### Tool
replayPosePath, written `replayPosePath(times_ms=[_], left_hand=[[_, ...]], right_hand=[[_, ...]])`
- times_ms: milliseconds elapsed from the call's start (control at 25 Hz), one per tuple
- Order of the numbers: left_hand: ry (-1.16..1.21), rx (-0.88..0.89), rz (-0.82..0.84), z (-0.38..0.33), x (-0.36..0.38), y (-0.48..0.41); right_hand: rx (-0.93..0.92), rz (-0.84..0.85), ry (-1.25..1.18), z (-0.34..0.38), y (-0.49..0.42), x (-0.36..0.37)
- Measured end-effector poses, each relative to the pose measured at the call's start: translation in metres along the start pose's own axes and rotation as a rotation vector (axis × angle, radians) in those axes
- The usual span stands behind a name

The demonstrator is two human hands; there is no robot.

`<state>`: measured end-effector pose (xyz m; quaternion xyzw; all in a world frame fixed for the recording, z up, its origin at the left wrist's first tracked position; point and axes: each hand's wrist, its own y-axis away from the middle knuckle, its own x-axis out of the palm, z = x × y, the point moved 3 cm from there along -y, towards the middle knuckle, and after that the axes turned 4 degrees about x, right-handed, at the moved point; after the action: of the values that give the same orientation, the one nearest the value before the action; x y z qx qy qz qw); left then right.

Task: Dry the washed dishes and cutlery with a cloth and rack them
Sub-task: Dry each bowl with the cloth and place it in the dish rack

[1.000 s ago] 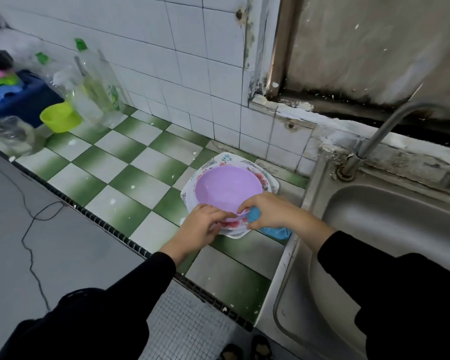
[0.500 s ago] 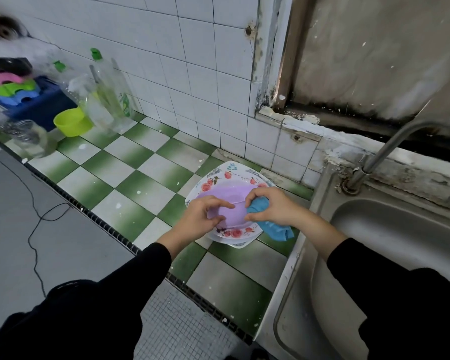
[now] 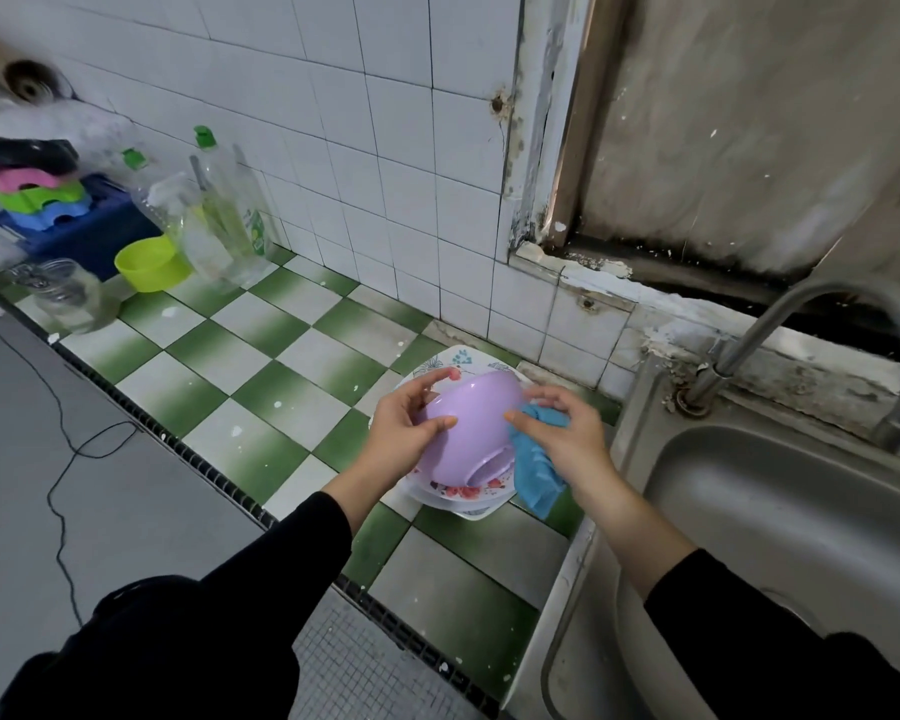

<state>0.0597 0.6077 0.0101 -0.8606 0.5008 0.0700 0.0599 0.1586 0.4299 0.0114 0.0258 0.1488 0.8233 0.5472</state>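
The left hand (image 3: 401,433) grips the tilted lilac bowl (image 3: 468,428), fingers over its rim and thumb on its wall, above the floral plates (image 3: 471,500). The right hand (image 3: 562,433) clutches the blue cloth (image 3: 533,472) against the bowl's right side. The sink (image 3: 801,511) edge is just right; bare checkered counter (image 3: 261,366) lies left.

Counter (image 3: 281,376): green and white checked tiles, flecked with white spots, with a dark strip along the front edge.
Wall (image 3: 333,122): white square tiles, one small hole near the window frame.
Window frame (image 3: 552,148): paint peeling, black grime down at the corner.
Ledge (image 3: 619,288): chipped and flaking, right behind the sink.
Sink (image 3: 801,511): steel, set at the counter's right end.
Tap (image 3: 739,340): curved steel spout arching over the basin.
Bottles (image 3: 230,210): clear plastic, green caps, standing against the wall at far left.
Jar (image 3: 68,293): glass, near the counter's front edge.
Floor (image 3: 126,511): plain grey.
Cable (image 3: 74,452): thin, black, trailing loosely across the floor.
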Motion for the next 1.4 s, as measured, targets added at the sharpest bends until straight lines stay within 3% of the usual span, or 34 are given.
replayPosePath(times_ms=[160, 280, 360, 440, 520, 680, 720, 800, 840, 960, 1000, 1080, 1160, 1200, 1240, 1360, 1400], left_hand=[[0.121, -0.038, -0.042, -0.020, 0.003, -0.001], [0.262, -0.039, -0.079, -0.039, 0.004, -0.001], [0.264, -0.036, -0.110, -0.049, 0.003, -0.003], [0.257, -0.020, -0.127, -0.058, 0.001, -0.002], [0.264, 0.009, -0.134, -0.069, 0.001, 0.001], [0.277, 0.071, -0.140, -0.097, 0.013, 0.014], [0.295, 0.085, -0.146, -0.105, 0.015, 0.017], [0.361, 0.106, -0.190, -0.120, 0.012, 0.023], [0.394, 0.123, -0.206, -0.127, 0.008, 0.027], [0.434, 0.176, -0.173, -0.147, 0.004, 0.040], [0.451, 0.184, -0.165, -0.153, 0.006, 0.044], [0.505, 0.199, -0.187, -0.165, 0.008, 0.050], [0.585, 0.201, -0.204, -0.174, 0.005, 0.052], [0.626, 0.197, -0.200, -0.178, 0.003, 0.054], [0.657, 0.189, -0.196, -0.181, 0.002, 0.056], [0.693, 0.162, -0.216, -0.191, 0.003, 0.065], [0.719, 0.157, -0.237, -0.194, 0.003, 0.066]], right_hand=[[0.350, -0.011, -0.430, 0.003, 0.014, -0.004], [0.404, 0.151, -0.664, 0.011, 0.023, -0.005], [0.343, 0.151, -0.763, 0.018, 0.029, -0.006], [0.227, 0.049, -0.781, 0.029, 0.036, -0.011], [0.013, -0.060, -0.638, 0.049, 0.048, -0.012], [-0.776, -0.165, 0.172, 0.093, 0.076, 0.008], [-0.904, -0.185, 0.394, 0.099, 0.074, 0.018], [-0.950, -0.253, 0.627, 0.115, 0.058, 0.027], [-0.883, -0.287, 0.573, 0.128, 0.049, 0.024], [-0.497, -0.271, 0.001, 0.164, 0.025, 0.004], [-0.476, -0.270, -0.043, 0.172, 0.028, 0.005], [-0.786, -0.321, 0.135, 0.181, 0.055, 0.015], [-1.211, -0.268, 0.413, 0.174, 0.081, 0.032], [-1.319, -0.253, 0.481, 0.174, 0.085, 0.032], [-1.301, -0.254, 0.441, 0.180, 0.084, 0.028], [-0.838, -0.295, 0.023, 0.205, 0.074, 0.014], [-0.837, -0.342, 0.015, 0.206, 0.081, 0.015]])
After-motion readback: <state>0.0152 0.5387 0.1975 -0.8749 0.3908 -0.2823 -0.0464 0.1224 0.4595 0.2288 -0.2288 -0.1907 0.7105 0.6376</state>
